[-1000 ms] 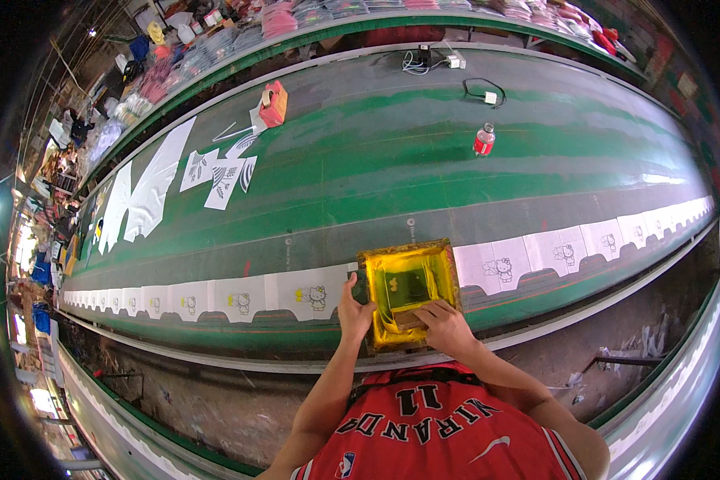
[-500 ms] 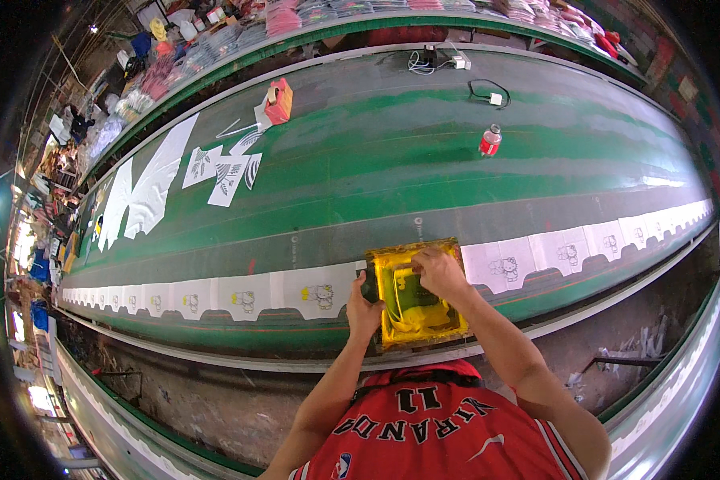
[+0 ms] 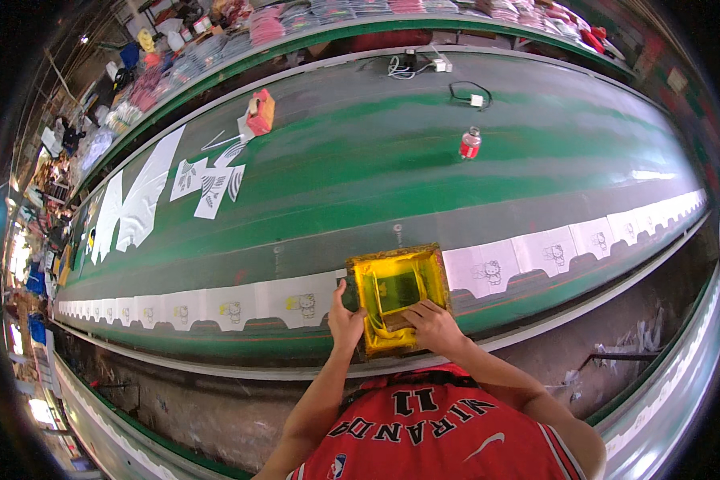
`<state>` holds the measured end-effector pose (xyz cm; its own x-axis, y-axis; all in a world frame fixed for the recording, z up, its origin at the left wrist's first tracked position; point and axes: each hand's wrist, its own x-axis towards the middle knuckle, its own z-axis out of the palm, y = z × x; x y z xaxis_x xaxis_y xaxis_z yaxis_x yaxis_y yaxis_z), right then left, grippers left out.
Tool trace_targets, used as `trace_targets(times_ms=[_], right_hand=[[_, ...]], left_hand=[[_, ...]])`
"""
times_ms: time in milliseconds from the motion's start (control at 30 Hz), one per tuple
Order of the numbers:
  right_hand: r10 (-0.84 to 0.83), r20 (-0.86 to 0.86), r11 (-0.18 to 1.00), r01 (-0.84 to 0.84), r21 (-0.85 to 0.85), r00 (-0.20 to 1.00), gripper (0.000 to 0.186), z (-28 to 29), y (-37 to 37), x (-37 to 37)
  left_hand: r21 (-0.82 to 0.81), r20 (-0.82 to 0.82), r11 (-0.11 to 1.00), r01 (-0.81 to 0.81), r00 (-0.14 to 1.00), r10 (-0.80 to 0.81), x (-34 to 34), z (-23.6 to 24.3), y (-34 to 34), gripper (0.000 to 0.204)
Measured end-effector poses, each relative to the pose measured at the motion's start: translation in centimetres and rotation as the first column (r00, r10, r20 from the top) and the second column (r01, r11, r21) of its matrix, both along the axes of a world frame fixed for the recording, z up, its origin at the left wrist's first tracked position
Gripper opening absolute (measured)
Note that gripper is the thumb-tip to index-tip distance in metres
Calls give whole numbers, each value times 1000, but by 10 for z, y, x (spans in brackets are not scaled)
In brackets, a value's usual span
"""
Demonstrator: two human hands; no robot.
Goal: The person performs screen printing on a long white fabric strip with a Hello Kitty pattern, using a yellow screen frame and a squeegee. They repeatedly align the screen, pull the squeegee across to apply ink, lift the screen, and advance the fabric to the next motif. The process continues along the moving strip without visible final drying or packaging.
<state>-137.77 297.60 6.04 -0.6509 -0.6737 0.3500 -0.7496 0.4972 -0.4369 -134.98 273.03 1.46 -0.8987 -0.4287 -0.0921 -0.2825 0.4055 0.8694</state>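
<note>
A screen printing frame (image 3: 414,256) smeared with yellow ink lies on a row of white fabric pieces (image 3: 496,256), some printed with small cartoon figures, along the near edge of the green table. My left hand (image 3: 346,320) grips the frame at its left side, thumb toward me. My right hand (image 3: 434,326) is closed on a squeegee (image 3: 394,320) inside the frame, near the side closest to my body. The pieces left of the frame show touches of yellow on their figures.
On the green table (image 3: 336,184) lie a red-labelled bottle (image 3: 470,144), cables with adapters (image 3: 476,99), a red box (image 3: 261,112), white cutouts and printed sheets (image 3: 216,192). A back shelf holds stacked folded fabric (image 3: 272,24). A metal rail runs along the near edge.
My right hand moved with the squeegee to the far side of the frame half a second ago and is now back at the near side. My left hand still grips the frame.
</note>
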Motion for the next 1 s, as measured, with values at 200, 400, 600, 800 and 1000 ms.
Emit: trace_targets(times_ms=[200, 400, 600, 800, 1000], right_hand=[[-81, -18, 997, 81, 10, 997, 30, 15, 75, -26], [-139, 21, 990, 138, 37, 990, 32, 8, 182, -54], [-107, 110, 994, 104, 32, 988, 32, -14, 224, -61], [-78, 104, 997, 80, -21, 992, 32, -12, 229, -62], [-74, 105, 997, 71, 30, 992, 32, -6, 232, -59]], left_hand=[[138, -196, 990, 32, 981, -4, -21, 3, 87, 81], [241, -162, 968, 76, 986, -38, -52, 4, 197, 80], [28, -143, 999, 27, 989, -22, -59, -28, 230, 80], [23, -25, 1000, 6, 1000, -5, -62, -17, 236, 81], [6, 1, 1000, 6, 1000, -6, -63, -20, 235, 81]])
